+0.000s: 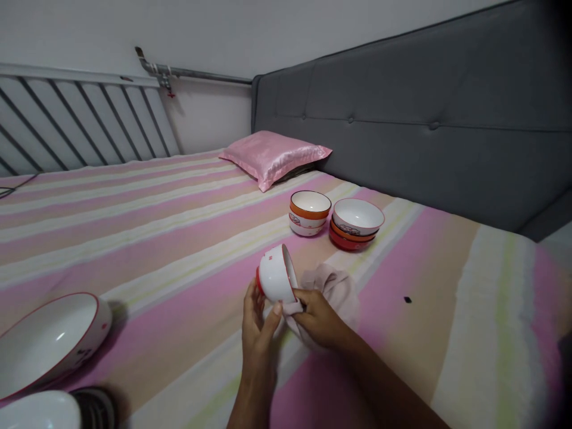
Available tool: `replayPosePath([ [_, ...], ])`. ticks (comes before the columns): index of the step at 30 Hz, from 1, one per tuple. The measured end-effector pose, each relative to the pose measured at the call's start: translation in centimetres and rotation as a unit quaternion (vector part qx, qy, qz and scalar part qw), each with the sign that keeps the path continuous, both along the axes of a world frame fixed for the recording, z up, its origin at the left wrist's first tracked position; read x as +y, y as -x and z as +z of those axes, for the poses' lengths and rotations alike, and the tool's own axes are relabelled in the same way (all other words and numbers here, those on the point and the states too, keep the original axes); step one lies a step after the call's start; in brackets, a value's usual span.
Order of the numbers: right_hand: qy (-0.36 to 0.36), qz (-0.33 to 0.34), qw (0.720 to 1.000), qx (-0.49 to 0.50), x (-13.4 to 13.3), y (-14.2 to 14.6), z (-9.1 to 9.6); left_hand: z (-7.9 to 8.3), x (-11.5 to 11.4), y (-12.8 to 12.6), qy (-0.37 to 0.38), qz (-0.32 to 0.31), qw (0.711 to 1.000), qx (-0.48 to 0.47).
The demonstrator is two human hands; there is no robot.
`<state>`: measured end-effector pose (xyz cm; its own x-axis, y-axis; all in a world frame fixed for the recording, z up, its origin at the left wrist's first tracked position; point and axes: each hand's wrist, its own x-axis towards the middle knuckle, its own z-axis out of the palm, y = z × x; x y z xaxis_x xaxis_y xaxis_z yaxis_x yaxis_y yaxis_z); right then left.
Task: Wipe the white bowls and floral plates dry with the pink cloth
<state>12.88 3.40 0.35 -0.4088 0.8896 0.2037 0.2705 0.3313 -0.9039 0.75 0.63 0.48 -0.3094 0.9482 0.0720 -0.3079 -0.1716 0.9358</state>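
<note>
My left hand (258,325) grips a small white bowl with a red rim (276,274), tipped on its side over the striped bed sheet. My right hand (318,319) presses a pale pink cloth (336,287) against the bowl's lower edge, fingers closed on the cloth. The cloth trails onto the sheet behind my right hand. Both forearms come in from the bottom edge.
Two stacks of orange-and-white bowls, one on the left (310,212) and one on the right (356,223), sit further back on the striped sheet (170,238). A large white bowl (49,342) lies at the left. A pink pillow (273,155) rests by the grey headboard (424,119).
</note>
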Motion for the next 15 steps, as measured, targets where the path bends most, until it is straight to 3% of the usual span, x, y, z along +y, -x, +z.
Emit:
replayPosePath([
  [4, 0.071, -0.008, 0.979, 0.189, -0.6, 1.5, 0.8, 0.5, -0.5, 0.1, 0.004, -0.03, 0.999, -0.036],
  [7, 0.082, -0.018, 0.97, 0.229, -0.7, 1.8, 1.0, 0.7, -0.7, 0.0, 0.008, -0.048, 0.997, -0.061],
  [11, 0.077, 0.01, 0.985, 0.153, -0.8, 1.5, 0.9, 0.7, -0.6, -0.1, 0.028, -0.052, 0.992, -0.108],
  [15, 0.039, 0.035, 0.999, 0.007, -1.0, 1.0, 1.0, 1.1, -0.7, -0.1, 0.053, -0.05, 0.988, -0.134],
])
